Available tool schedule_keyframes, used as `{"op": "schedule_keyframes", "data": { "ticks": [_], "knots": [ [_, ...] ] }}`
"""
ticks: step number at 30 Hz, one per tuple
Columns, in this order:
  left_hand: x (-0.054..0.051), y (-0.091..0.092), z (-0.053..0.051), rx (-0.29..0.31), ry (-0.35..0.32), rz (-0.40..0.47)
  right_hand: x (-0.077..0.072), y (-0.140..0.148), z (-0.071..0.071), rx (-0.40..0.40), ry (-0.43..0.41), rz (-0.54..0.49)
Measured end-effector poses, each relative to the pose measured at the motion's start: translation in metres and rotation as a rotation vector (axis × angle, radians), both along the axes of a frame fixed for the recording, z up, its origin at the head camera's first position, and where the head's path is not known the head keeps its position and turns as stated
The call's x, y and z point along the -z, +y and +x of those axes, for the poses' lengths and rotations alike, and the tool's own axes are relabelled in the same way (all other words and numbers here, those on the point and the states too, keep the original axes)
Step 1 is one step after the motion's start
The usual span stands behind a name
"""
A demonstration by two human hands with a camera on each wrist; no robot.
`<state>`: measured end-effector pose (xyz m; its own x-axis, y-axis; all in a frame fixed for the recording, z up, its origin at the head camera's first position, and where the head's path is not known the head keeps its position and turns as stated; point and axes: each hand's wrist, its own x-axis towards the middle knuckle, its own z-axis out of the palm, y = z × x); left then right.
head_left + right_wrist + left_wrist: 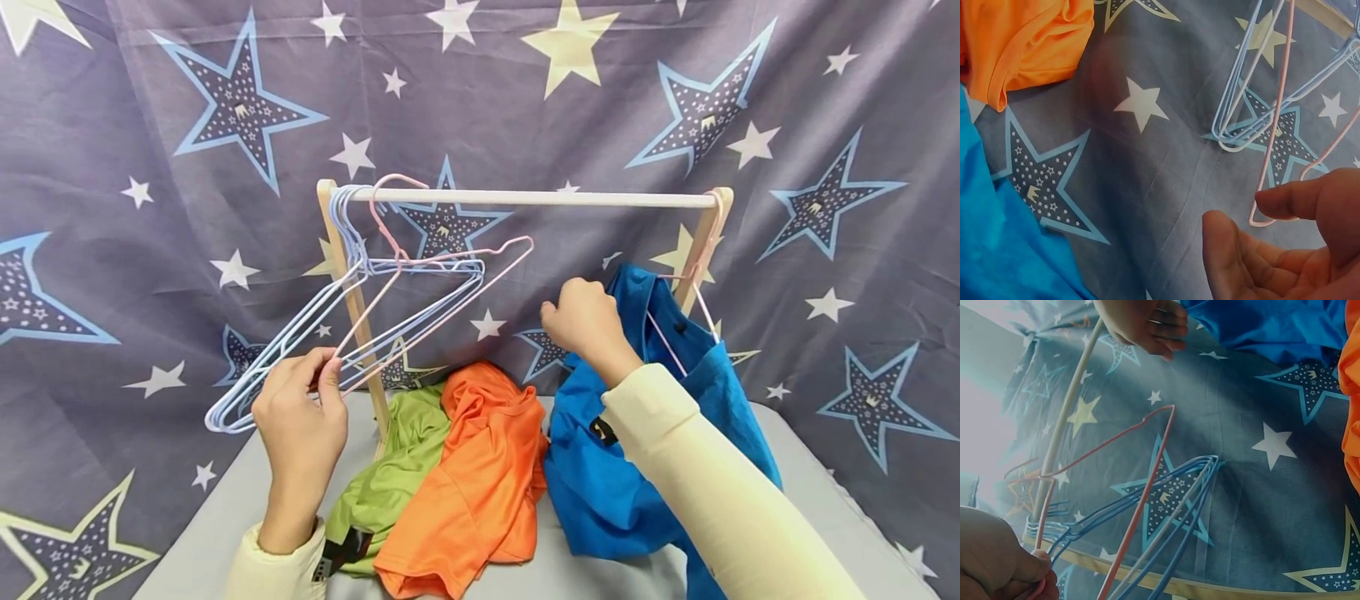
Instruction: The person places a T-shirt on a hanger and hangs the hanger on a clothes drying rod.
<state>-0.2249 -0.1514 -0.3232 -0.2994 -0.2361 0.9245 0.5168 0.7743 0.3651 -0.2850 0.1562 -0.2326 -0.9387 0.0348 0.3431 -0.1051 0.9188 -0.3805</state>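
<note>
My left hand [303, 412] pinches a pink wire hanger [403, 257] near one lower corner, between thumb and fingers. The hook of that hanger reaches up at the rail [555, 198]; whether it rests on the rail, I cannot tell. Several pale blue hangers [363, 265] hang beside it at the rail's left end. My right hand [585, 321] hovers between the pink hanger and a blue shirt [600, 508], holding nothing. In the right wrist view its thumb and loosely bent fingers [1225, 250] stand apart, near the pink hanger's far corner. The blue shirt hangs on another pink hanger [707, 312].
An orange shirt [480, 467] and a green shirt [408, 475] lie heaped on the grey surface [817, 508] under the rail. Wooden posts [352, 308] carry the rail at both ends. Behind it hangs a star-patterned cloth [480, 108].
</note>
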Motion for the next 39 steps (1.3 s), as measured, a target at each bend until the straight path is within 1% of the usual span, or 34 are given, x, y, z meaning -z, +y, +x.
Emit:
{"op": "schedule_keyframes", "data": {
  "ticks": [3,6,11,14,20,24,27,31,35,39],
  "knots": [
    [-0.002,-0.001,0.002,0.0,0.003,-0.008,0.003,-0.003,-0.001,-0.007,-0.008,-0.005],
    [-0.003,-0.002,0.004,0.0,-0.009,-0.028,0.007,-0.006,-0.002,-0.01,-0.026,-0.017],
    [-0.004,-0.003,0.005,0.022,-0.019,-0.057,0.021,-0.007,-0.006,-0.018,-0.06,-0.03],
    [-0.003,-0.004,0.004,0.037,-0.02,-0.077,0.032,-0.007,-0.008,-0.032,-0.088,-0.045],
    [-0.002,-0.005,0.005,0.054,-0.048,-0.113,0.058,-0.006,-0.013,-0.055,-0.123,-0.064],
    [-0.003,-0.006,0.006,0.06,-0.057,-0.13,0.073,-0.007,-0.016,-0.051,-0.135,-0.064],
    [-0.003,-0.006,0.005,0.066,-0.065,-0.144,0.086,-0.008,-0.019,-0.039,-0.159,-0.069],
    [-0.003,-0.007,0.005,0.066,-0.103,-0.165,0.105,-0.01,-0.023,-0.024,-0.185,-0.07],
    [-0.002,-0.007,0.004,0.056,-0.149,-0.194,0.124,-0.009,-0.03,-0.018,-0.188,-0.063],
    [0.0,-0.008,0.004,0.049,-0.17,-0.207,0.139,-0.009,-0.035,-0.012,-0.18,-0.059]
  ]
}}
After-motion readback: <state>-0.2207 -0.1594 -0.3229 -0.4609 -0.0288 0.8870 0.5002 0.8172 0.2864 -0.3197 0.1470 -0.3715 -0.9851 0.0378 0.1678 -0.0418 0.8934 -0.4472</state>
